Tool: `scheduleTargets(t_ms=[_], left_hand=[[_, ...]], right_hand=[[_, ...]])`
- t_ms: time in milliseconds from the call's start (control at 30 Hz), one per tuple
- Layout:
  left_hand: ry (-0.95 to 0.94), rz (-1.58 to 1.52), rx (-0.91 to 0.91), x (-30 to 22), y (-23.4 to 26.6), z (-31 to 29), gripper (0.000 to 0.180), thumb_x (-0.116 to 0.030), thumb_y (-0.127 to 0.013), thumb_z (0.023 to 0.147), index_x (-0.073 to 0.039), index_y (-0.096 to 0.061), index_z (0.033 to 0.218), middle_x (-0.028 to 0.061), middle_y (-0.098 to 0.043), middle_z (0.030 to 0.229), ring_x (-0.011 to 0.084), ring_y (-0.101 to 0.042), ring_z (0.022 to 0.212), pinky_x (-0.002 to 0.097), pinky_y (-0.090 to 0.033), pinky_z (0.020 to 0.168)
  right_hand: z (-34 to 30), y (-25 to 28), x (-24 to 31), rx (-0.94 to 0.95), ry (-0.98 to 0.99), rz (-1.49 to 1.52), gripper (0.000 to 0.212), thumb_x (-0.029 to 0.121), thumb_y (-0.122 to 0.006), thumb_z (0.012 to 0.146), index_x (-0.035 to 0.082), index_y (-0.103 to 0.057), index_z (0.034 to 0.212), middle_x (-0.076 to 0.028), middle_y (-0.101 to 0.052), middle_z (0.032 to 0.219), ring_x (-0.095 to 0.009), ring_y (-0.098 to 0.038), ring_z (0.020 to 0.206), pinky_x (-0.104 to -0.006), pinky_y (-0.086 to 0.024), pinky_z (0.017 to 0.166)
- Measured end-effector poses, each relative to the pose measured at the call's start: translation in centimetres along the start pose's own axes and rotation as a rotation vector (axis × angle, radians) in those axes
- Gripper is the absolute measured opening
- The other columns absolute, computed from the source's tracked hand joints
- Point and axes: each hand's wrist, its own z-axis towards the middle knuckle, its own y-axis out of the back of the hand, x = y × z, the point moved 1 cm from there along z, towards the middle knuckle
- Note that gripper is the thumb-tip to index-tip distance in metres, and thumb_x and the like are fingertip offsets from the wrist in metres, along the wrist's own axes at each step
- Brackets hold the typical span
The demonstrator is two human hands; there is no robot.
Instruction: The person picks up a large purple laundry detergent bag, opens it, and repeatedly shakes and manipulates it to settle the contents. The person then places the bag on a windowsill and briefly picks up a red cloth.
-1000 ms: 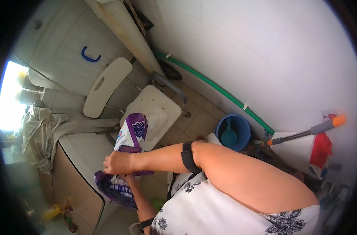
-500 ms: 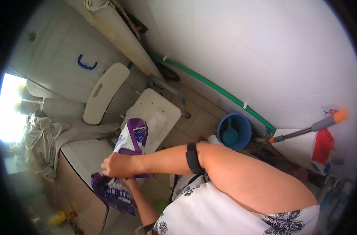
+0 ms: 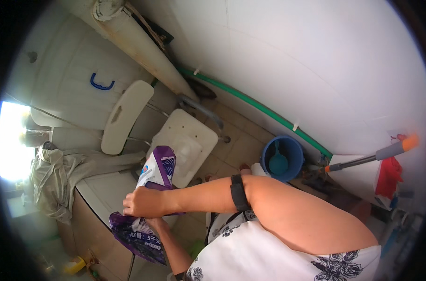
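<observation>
A purple and white printed plastic bag (image 3: 157,172) is gathered at its middle in my hands, left of my body. My right hand (image 3: 145,202) is closed in a fist around it, knuckles up, and a black strap circles that arm. Just below, my left hand (image 3: 154,224) grips the bag too, its fingers mostly hidden behind the right hand and the plastic. The bag's upper part stands up over a white shower chair (image 3: 188,136). Its dark purple lower part droops beneath my hands, beside a pale cabinet. What the bag contains is hidden.
A blue bucket (image 3: 294,161) holding a teal dipper (image 3: 278,163) stands by the wall. An orange and grey pole (image 3: 362,159) leans near a red cloth (image 3: 387,178). Pale cloth (image 3: 56,180) drapes over the cabinet (image 3: 100,225) on the left. A thick pipe (image 3: 142,42) rises behind the chair.
My view has shifted slightly, so the room sits a little lower in it. Both hands stay on the bag, whose drooping lower part has turned and spread to show more of its print.
</observation>
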Motion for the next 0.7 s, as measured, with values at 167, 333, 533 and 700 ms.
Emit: scheduleTargets(t_ms=[167,333,533,700], left_hand=[[0.022,0.003,0.031,-0.1,-0.3,-0.1,0.049,-0.032,-0.063,0.082,-0.003,-0.048,0.119,0.0052,-0.052,0.113,0.0166,-0.052,0.099,0.0298,-0.043,0.083],[-0.126,0.174,0.158,-0.9,0.0,-0.4,0.055,-0.037,-0.068,0.078,-0.003,-0.05,0.118,0.0055,-0.054,0.109,0.0175,-0.053,0.093,0.0303,-0.044,0.079],[0.09,0.088,0.006,-1.9,-0.8,0.1,0.056,-0.037,-0.071,0.075,0.001,-0.052,0.112,0.0061,-0.056,0.103,0.0176,-0.054,0.089,0.0302,-0.045,0.074],[0.011,0.015,0.01,-2.8,-1.1,-0.4,0.049,-0.029,-0.069,0.076,0.0,-0.052,0.111,0.0061,-0.056,0.106,0.0178,-0.055,0.091,0.0305,-0.045,0.077]], right_hand=[[-0.4,0.5,-0.7,-0.001,-0.035,-0.049,0.014,0.015,-0.058,0.066,0.008,-0.06,0.078,-0.004,-0.056,0.076,-0.021,-0.059,0.077,-0.0321,-0.05,0.058],[-0.4,0.9,-0.8,0.025,0.015,0.011,0.016,0.014,-0.058,0.066,0.009,-0.061,0.081,-0.004,-0.055,0.076,-0.02,-0.058,0.076,-0.0312,-0.049,0.057],[-0.7,1.6,-1.0,-0.069,-0.045,0.018,0.013,0.014,-0.058,0.067,0.008,-0.059,0.079,-0.004,-0.057,0.08,-0.021,-0.059,0.08,-0.0333,-0.05,0.06],[-0.7,2.2,-1.6,0.016,-0.061,0.002,0.013,0.013,-0.059,0.066,0.008,-0.058,0.078,-0.005,-0.057,0.082,-0.022,-0.059,0.082,-0.0334,-0.05,0.061]])
